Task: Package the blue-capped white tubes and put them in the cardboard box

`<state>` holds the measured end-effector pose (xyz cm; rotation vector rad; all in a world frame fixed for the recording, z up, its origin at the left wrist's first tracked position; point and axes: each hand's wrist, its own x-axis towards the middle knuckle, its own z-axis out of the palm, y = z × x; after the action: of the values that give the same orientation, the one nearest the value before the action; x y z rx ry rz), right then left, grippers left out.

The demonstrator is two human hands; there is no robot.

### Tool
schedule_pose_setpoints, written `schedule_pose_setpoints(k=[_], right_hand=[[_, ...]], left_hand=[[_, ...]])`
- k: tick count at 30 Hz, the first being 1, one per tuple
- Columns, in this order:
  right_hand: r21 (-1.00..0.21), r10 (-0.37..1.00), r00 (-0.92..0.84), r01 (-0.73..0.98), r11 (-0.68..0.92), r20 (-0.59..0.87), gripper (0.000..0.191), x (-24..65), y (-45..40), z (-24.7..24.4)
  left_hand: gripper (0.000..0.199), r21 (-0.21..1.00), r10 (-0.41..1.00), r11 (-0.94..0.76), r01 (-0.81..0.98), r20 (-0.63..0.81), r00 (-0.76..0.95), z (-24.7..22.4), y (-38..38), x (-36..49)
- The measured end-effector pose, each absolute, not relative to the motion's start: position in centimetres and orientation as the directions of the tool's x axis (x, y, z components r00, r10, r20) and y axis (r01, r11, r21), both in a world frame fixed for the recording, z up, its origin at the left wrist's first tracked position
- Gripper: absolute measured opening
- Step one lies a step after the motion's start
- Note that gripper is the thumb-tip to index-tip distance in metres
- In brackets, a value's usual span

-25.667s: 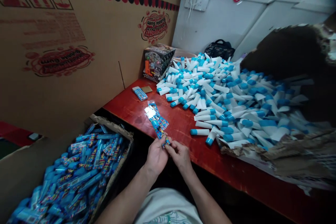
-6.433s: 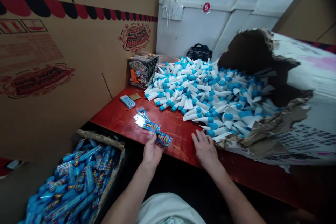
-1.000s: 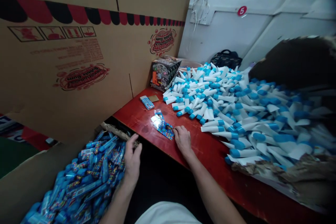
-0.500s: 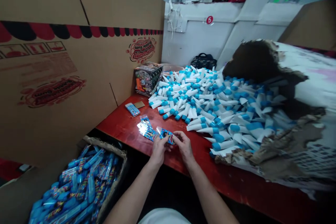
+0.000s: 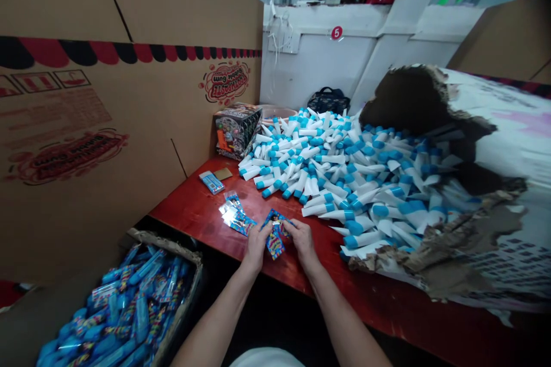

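Near the front edge of the red table, my left hand (image 5: 257,242) and my right hand (image 5: 300,238) face each other, both closed on blue printed packets (image 5: 275,241) with colourful pictures. The packets lie at an angle to one another between the two hands. Just left of my left hand, several shiny blue packets (image 5: 238,219) overlap on the table. Farther back lie a stack of light blue packets (image 5: 212,182) and a small brown card (image 5: 222,174). Right of my hands begins a large heap of white tubes with blue caps (image 5: 327,155).
A box of blue wrapped items (image 5: 129,304) stands low at the left, under a tall cardboard wall (image 5: 172,92). A torn sack (image 5: 512,137) lies at the right. At the back are a printed box (image 5: 236,131), a pink basin (image 5: 279,112) and a dark bag (image 5: 329,101).
The held packets have turned and fanned apart, and one now points down between my hands. My hands have moved slightly apart. The view has shifted a little to the right.
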<state>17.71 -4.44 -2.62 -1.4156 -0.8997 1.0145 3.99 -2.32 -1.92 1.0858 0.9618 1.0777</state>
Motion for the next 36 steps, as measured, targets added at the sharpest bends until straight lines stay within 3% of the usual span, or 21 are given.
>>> schedule_pose_setpoints(k=[3,6,9,11,14,16,18,21,24,29,36], right_hand=[[-0.995,0.905,0.425,0.076,-0.069,-0.03,0.032,18.9,-3.6,-2.5],[-0.991,0.886,0.464,0.121,-0.051,0.011,0.031,19.4,-3.2,-2.4],[-0.992,0.875,0.483,0.118,-0.038,0.024,0.033,19.0,-3.0,-2.3],[-0.994,0.87,0.492,0.105,-0.03,0.025,0.034,18.4,-2.8,-1.9],[-1.0,0.873,0.486,0.02,0.018,0.026,0.033,17.3,-2.8,-0.7],[-0.995,0.895,0.447,-0.083,0.063,0.019,0.03,16.4,-3.0,0.3],[-0.984,0.929,0.37,-0.165,0.074,0.008,0.027,15.5,-3.4,1.1],[-0.981,0.978,0.211,-0.188,0.04,0.0,0.025,14.6,-4.2,1.8],[-0.994,0.983,0.181,-0.099,0.037,0.018,0.023,14.6,-4.8,1.8],[-0.993,0.956,0.29,0.117,0.017,0.051,0.024,15.7,-5.1,1.3],[-0.905,0.971,0.23,0.424,-0.045,0.06,0.045,16.1,-4.6,0.5]], left_hand=[[0.029,0.976,0.982,-0.06,0.21,0.02,0.187,-0.9,-0.5,2.4],[0.031,0.827,0.98,-0.142,0.544,0.042,0.192,0.8,1.1,0.5],[0.054,0.708,0.994,-0.106,0.698,0.086,0.063,2.4,1.8,-1.1],[0.058,0.698,0.984,-0.117,0.707,0.178,-0.013,3.1,1.5,-1.8],[0.041,0.807,0.958,-0.2,0.556,0.28,-0.062,3.0,0.2,-2.1],[0.032,0.932,0.985,-0.169,0.321,0.166,0.037,2.5,-1.1,-1.4],[0.033,0.999,0.957,0.043,0.03,-0.049,0.286,1.7,-2.2,-0.1],[0.036,0.874,0.849,0.376,-0.307,-0.193,0.491,0.8,-3.1,2.1],[0.029,0.761,0.897,0.405,-0.507,-0.222,0.383,0.4,-3.2,3.5],[0.027,0.78,0.939,0.333,-0.529,-0.22,0.266,0.2,-2.8,3.9],[0.023,0.845,0.962,0.246,-0.476,-0.153,0.225,-0.7,-2.7,4.5]])
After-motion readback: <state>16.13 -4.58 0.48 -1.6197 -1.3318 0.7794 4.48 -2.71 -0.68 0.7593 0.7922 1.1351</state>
